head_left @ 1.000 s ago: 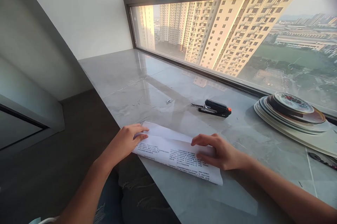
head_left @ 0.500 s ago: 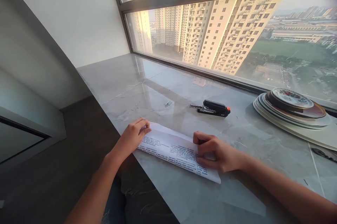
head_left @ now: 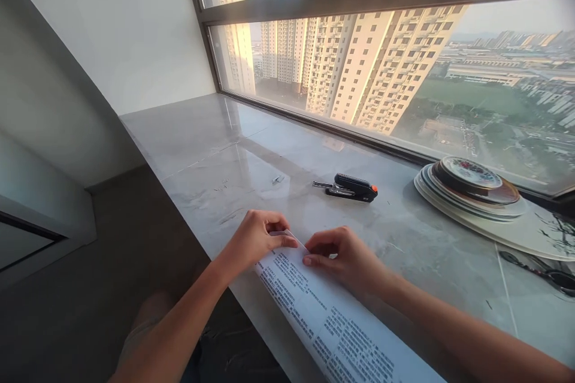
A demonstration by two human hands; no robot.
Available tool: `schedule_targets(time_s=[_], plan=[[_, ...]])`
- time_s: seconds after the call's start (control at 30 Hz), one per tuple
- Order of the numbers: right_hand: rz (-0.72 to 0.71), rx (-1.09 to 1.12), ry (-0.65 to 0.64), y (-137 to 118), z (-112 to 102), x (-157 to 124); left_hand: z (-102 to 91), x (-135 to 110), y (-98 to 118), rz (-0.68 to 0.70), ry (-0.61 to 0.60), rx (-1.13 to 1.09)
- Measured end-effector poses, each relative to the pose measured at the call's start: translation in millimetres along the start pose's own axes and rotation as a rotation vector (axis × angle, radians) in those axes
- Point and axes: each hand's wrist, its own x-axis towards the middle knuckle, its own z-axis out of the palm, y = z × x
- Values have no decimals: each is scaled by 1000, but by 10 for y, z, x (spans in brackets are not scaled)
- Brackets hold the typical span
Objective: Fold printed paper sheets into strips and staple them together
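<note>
A folded sheet of printed paper [head_left: 336, 323] slants across the front edge of the counter toward the bottom of the view. At its far end, my left hand [head_left: 265, 236] pinches the top corner between thumb and fingers. Close beside it, my right hand [head_left: 339, 254] grips the paper's right edge with thumb and bent fingers. Beyond the hands lies a black stapler [head_left: 353, 188] with an orange button; its metal tray sticks out to the left.
Stacked plates [head_left: 471, 191] stand by the window on the right, with black-handled scissors [head_left: 539, 272] in front. Small metal bits [head_left: 277, 179] are scattered left of the stapler. The grey marble counter [head_left: 193, 149] ends at a drop on the left.
The paper has turned, its near end swinging toward me. My right hand has moved left and up along it, close to my left hand, which has shifted right. The view has shifted slightly.
</note>
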Motion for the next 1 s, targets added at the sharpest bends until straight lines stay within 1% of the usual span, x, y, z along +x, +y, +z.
schedule_targets(time_s=[0.1,0.17,0.2,0.27,0.33,0.4,0.47,0.53,0.63,0.73,0.8,0.87,0.93,1.0], plan=[[43,54,76,110,20,11,16,59,12,-79,-80,-100],[26,107,87,168,-17,31,-19,71,5,-123,-137,-163],[12,132,83,186,-34,43,-29,72,2,-133,-141,-180],[-27,180,77,204,-48,69,-11,73,2,-135,-108,-186],[-66,215,100,214,-28,86,56,76,3,-117,-80,-180],[-95,200,180,231,13,89,140,86,0,-95,-49,-151],[-113,138,268,256,50,80,208,102,-14,-78,-15,-104],[-127,83,313,279,67,70,245,120,-34,-67,-14,-82],[-113,82,307,293,47,74,264,144,-57,-53,-47,-88],[-115,186,239,291,2,99,275,163,-51,-56,-70,-101],[-160,262,210,287,-25,108,288,184,-37,-66,-114,-130],[-237,286,204,278,-43,101,302,215,-28,-69,-137,-150],[-319,257,196,262,-55,82,317,251,-32,-67,-119,-146],[-364,232,185,248,-60,67,332,281,-47,-69,-95,-134]])
